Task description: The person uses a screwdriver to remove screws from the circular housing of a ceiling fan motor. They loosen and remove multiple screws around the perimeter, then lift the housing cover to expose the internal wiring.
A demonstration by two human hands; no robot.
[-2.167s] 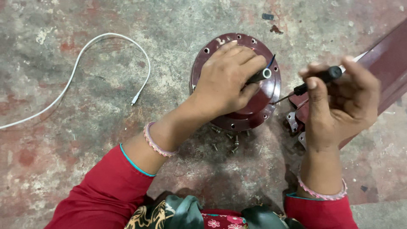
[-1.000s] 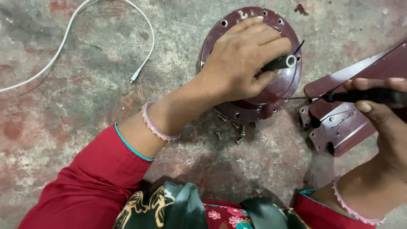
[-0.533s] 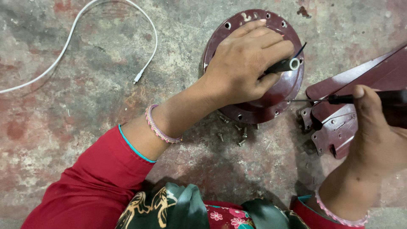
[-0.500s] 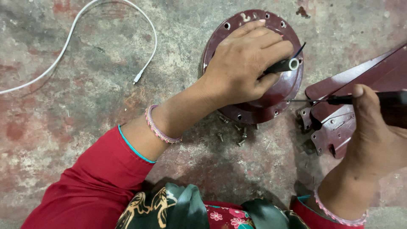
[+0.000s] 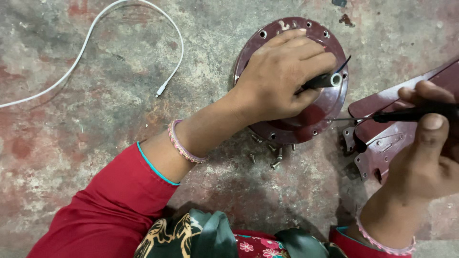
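The round maroon housing (image 5: 330, 102) lies flat on the floor (image 5: 95, 124), its short shaft (image 5: 330, 80) pointing right. The left hand (image 5: 282, 76) presses on it, grip wrapped around the shaft. The screwdriver (image 5: 406, 114), clamped in the right hand (image 5: 430, 157), lies level, tip pointing left toward the housing's right rim. Loose screws (image 5: 270, 155) sit just near of the housing.

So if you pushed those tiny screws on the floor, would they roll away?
Probably a bit. The screws look small, so likely light, and their round shanks could roll in short curves. The rough concrete floor would probably stop them quickly.
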